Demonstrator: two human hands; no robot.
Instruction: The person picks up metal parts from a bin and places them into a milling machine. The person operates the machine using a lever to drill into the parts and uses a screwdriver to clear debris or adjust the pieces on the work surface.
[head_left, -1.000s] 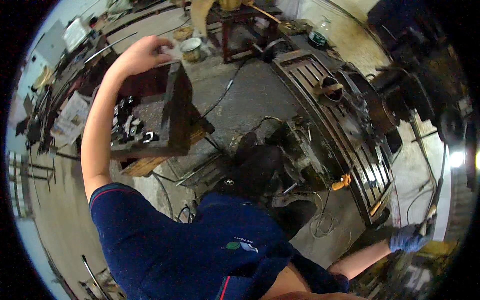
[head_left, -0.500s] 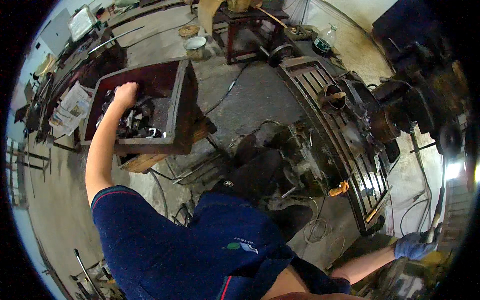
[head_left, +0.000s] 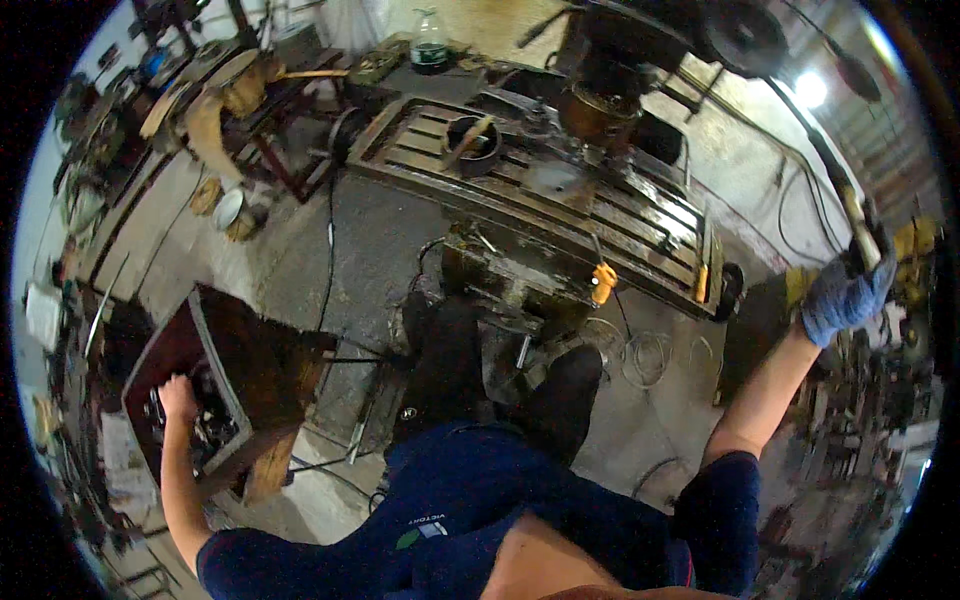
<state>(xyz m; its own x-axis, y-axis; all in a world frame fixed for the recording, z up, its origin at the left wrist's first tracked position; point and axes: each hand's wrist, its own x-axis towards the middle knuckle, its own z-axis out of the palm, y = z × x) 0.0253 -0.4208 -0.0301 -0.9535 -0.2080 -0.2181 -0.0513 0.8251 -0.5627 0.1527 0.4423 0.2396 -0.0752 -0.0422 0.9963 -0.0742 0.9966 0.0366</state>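
My bare left hand (head_left: 178, 398) is closed, its fingers curled down inside a dark wooden bin (head_left: 215, 350). Around it lie small dark and shiny metal pieces (head_left: 212, 420); anything it holds is hidden. At the far right my right hand (head_left: 845, 300), in a blue-grey knit glove, is wrapped round the pale end of a long lever (head_left: 858, 230). That lever runs up to a dark drilling or milling machine (head_left: 610, 90). Below the machine head stretches a slotted metal table (head_left: 540, 190), with a round pot (head_left: 470, 145) holding a brush-like wooden handle.
An orange-yellow handled piece (head_left: 603, 283) hangs at the table's front edge, and a yellow-handled tool (head_left: 702, 283) lies near its right end. A bucket (head_left: 236, 213) stands on the floor at left. Behind the table is a clear plastic bottle (head_left: 428, 45). Coiled cable (head_left: 648, 358) lies on the floor.
My view has swung to the right, so the machine table now sits centrally and the bin lower left. My left hand is still in the bin, my right still on the lever.
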